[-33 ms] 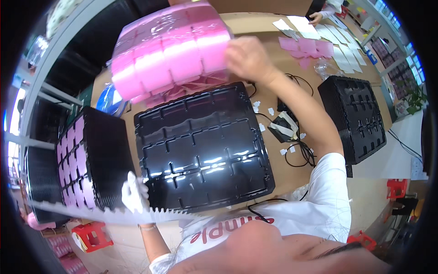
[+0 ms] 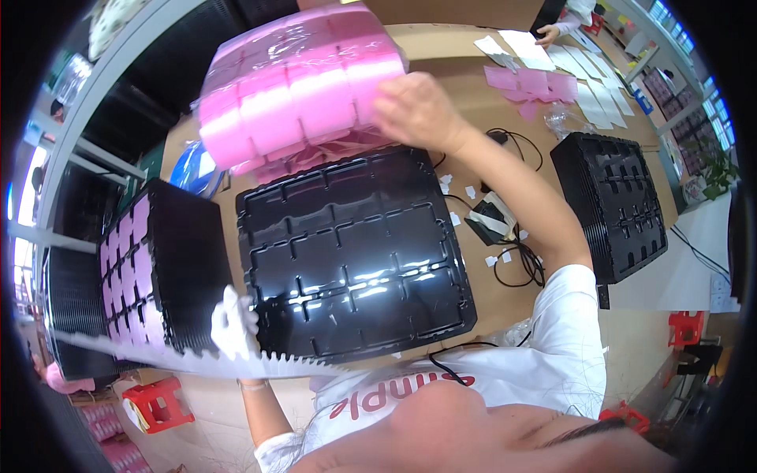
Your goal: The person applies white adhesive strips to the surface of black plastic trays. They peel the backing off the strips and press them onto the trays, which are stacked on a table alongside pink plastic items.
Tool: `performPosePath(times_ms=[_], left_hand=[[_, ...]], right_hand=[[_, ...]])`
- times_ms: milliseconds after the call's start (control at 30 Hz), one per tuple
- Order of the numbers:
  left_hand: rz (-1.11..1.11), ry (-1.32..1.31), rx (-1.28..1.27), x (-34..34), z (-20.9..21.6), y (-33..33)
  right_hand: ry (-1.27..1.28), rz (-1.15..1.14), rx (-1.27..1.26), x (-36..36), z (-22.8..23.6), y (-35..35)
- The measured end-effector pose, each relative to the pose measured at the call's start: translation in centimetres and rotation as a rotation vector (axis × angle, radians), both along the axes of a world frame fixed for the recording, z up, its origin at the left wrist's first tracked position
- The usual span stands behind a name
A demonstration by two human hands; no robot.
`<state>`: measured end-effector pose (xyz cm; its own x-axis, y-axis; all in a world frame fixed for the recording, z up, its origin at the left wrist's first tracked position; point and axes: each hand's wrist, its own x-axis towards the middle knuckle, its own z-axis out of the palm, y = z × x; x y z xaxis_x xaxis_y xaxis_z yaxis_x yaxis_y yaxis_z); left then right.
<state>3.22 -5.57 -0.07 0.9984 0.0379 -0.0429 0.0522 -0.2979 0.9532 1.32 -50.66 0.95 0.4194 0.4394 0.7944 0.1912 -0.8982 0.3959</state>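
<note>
Below my fingers the empty black compartment tray lies flat on the brown table, with a black stack topped by pink pads just beyond my left fingertips and another black tray stack well off past my right elbow. My right hand is raised above the tray's far edge, fingers closed on the corner of the pink sheet of pads, which hangs tilted in the air to the left of those fingers. My left hand, in a white glove, rests at the tray's near left corner, fingers curled around a long white toothed strip.

No visible change: right hand same on pink stack.
</note>
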Motion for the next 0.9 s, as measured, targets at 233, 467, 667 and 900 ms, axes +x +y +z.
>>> performPosePath(times_ms=[233, 467, 667, 900], left_hand=[[-0.41, -0.081, 0.124, 1.6, 2.2, -3.2], [-0.564, -0.086, 0.17, 3.0, 2.2, -2.1], [-0.789, -0.428, 0.339, 5.1, 3.2, -5.4], [-0.75, -1.435, 0.546, 9.1, 3.9, -15.6]], right_hand=[[0.096, -0.151, -0.048, 4.2, 0.3, 7.2], [0.434, -0.05, 0.315, 4.4, 2.6, 7.8], [0.572, -0.043, 0.868, 6.6, 6.3, 6.2], [-0.179, 0.059, 0.562, 7.1, 10.6, 8.9]])
